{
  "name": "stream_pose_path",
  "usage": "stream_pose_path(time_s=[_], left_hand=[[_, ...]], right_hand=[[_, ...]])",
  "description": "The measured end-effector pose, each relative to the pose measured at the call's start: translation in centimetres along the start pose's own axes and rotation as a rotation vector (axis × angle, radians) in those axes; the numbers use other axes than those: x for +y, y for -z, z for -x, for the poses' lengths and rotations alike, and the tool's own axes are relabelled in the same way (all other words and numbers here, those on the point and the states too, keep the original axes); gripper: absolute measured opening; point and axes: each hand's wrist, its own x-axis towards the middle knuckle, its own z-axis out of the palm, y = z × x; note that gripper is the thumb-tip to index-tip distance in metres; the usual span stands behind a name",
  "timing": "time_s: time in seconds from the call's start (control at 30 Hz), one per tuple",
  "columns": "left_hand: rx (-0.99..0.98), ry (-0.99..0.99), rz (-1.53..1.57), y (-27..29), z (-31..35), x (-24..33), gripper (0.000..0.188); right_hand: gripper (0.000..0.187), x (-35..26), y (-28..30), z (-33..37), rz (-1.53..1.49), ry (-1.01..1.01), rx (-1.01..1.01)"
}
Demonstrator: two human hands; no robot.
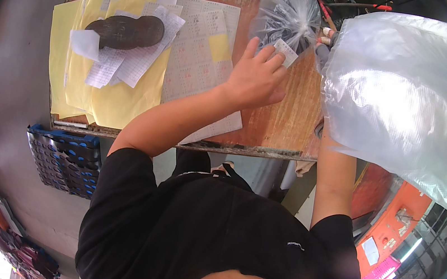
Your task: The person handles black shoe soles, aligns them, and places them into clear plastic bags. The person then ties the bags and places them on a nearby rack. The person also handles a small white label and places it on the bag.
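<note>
My left hand [259,76] reaches over the wooden tabletop with its fingers stretched out and apart. Its fingertips touch a small white printed label [286,53] at the near side of a clear plastic bag [284,20]. Dark items fill that bag, but their kind is hard to make out; its top is bunched together. My right forearm [336,177] runs up beneath a large translucent plastic sheet or bag [398,100], which hides most of the hand. Only a few fingertips of my right hand [326,38] show past its left edge, beside the filled bag.
Yellow sheets [126,107] and printed papers lie on the table's left half. A dark, sole-shaped piece [127,31] rests on them. The table's front edge [222,148] passes before my body. A black and blue crate [62,160] stands on the floor at left.
</note>
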Motion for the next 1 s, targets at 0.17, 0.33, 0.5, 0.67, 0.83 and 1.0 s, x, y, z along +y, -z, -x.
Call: stream_pose_path(time_s=[0.17,0.33,0.5,0.67,0.83,1.0], left_hand=[[0.155,-0.089,0.127,-0.2,-0.2,-1.7,0.033],[-0.058,-0.176,-0.123,-1.1,-0.3,-1.7,0.044],[0.088,-0.017,0.016,-1.3,1.5,-1.7,0.041],[0.297,0.256,0.282,-1.0,4.4,-1.6,0.04],[0.235,0.701,0.65,-1.7,4.0,-0.4,0.038],[0.226,0.643,0.538,-3.9,2.6,-2.7,0.04]], right_hand=[[0.04,0.1,-0.3,0.3,0.129,0.071,0.029],[0.041,0.1,-1.2,0.5,0.307,0.131,0.118],[0.042,0.1,-1.1,1.6,0.268,0.044,0.081],[0.049,-0.2,-0.6,2.9,0.128,-0.006,0.104],[0.057,-0.7,-1.3,6.6,0.218,0.204,0.189],[0.067,-0.5,-4.8,9.9,0.34,0.623,0.235]])
